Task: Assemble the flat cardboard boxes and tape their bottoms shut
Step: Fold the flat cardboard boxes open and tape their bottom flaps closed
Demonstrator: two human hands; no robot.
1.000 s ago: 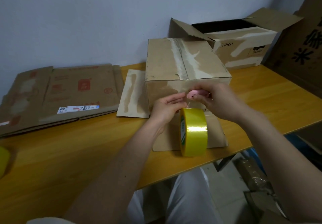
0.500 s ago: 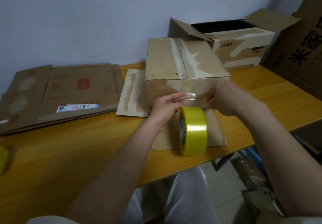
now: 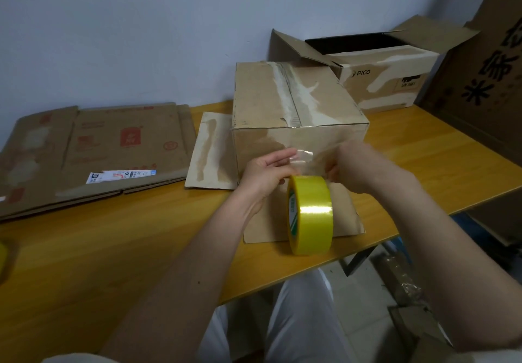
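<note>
Clear tape (image 3: 303, 156) stretches as a short strip between the two hands, just in front of the near face of the assembled box (image 3: 296, 114), which stands bottom-up on the yellow table (image 3: 141, 249) with tape along its top seam. The strip's long axis runs left to right, level with the box face and just above the yellow tape roll (image 3: 310, 214) standing on edge. Left hand (image 3: 265, 173) pinches its left end with fingers nearly straight; right hand (image 3: 356, 168) grips the right end, fingers curled (the fingertips are hidden). Likely the strip goes forward onto the face, both hands equally near.
</note>
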